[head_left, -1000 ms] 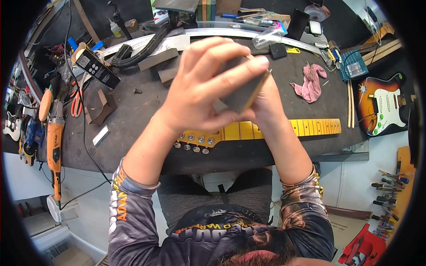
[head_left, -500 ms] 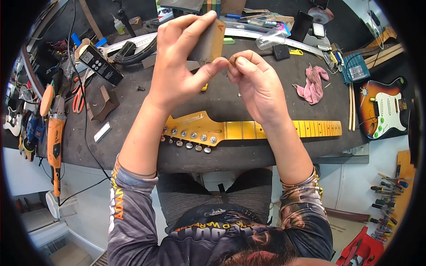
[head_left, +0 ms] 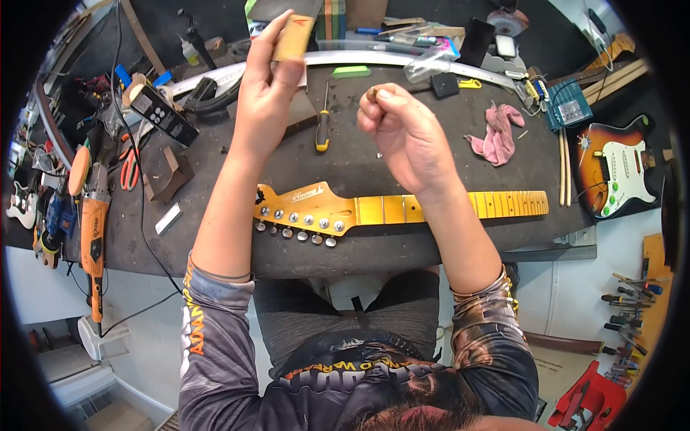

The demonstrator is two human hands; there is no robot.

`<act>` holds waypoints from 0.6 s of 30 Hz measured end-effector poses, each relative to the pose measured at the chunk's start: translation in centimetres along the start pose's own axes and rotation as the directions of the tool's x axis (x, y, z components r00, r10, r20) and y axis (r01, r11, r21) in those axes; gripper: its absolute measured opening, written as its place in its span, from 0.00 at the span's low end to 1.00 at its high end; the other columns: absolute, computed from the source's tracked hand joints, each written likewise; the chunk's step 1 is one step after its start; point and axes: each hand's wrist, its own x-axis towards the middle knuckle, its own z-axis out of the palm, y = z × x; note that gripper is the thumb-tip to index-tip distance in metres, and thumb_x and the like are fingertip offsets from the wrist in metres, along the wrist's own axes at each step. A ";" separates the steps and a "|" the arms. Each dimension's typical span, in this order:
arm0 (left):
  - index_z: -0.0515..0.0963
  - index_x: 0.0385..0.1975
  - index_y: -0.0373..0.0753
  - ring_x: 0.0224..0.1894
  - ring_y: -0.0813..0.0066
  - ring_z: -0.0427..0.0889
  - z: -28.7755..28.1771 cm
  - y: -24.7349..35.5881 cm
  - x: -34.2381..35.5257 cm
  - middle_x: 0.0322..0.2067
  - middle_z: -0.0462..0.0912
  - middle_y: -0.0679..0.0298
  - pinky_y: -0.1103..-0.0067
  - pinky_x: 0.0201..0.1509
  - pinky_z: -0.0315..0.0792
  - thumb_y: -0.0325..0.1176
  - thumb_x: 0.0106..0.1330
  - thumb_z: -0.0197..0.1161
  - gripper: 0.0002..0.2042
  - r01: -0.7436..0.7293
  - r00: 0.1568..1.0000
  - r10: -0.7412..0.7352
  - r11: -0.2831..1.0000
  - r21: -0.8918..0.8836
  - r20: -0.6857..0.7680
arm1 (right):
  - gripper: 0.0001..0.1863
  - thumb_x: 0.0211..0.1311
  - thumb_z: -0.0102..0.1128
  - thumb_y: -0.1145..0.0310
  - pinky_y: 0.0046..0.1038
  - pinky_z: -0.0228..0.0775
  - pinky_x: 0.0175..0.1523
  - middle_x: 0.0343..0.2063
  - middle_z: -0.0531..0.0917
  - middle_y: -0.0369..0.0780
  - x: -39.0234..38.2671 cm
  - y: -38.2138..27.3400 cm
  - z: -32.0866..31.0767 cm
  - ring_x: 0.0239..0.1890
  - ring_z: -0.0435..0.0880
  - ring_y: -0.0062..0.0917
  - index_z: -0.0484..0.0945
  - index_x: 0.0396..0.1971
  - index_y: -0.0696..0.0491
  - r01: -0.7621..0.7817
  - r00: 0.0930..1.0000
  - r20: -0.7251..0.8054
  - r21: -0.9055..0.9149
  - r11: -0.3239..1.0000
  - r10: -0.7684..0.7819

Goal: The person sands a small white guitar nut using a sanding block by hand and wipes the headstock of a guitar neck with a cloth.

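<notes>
My left hand (head_left: 264, 93) is raised at the far side of the bench and closed round a wooden block (head_left: 293, 39). The block's yellowish face, with a red mark, shows above the thumb. My right hand (head_left: 410, 129) is pinched around a small brown piece (head_left: 372, 94), too small to name. Nearer to me lies a guitar neck (head_left: 392, 210) with a yellow fretted fingerboard. Its headstock (head_left: 305, 205), carrying several tuning machines, is on the left. My right forearm hides part of the fingerboard. A yellow-and-black screwdriver (head_left: 323, 133) lies between my hands.
The bench (head_left: 215, 208) also holds a pink rag (head_left: 497, 135), a black box (head_left: 164, 118), red-handled pliers (head_left: 129, 169) and a green item (head_left: 351, 72). An orange power tool (head_left: 93, 230) hangs on the left. A sunburst guitar body (head_left: 618, 169) is at the right.
My hands have moved apart. The left has shifted left with the block, turning its yellowish face into view. The right stays pinched, slightly lower and left. The screwdriver is now uncovered.
</notes>
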 end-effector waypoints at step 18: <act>0.78 0.67 0.39 0.67 0.41 0.77 4.0 5.6 -1.2 0.64 0.79 0.48 0.52 0.72 0.72 0.39 0.51 0.77 0.38 -0.682 0.726 0.597 0.688 0.248 0.342 | 0.10 0.82 0.63 0.65 0.26 0.78 0.58 0.44 0.87 0.37 0.2 -1.9 1.3 0.47 0.86 0.19 0.79 0.50 0.56 0.181 0.963 -0.121 -0.367 0.913 -0.239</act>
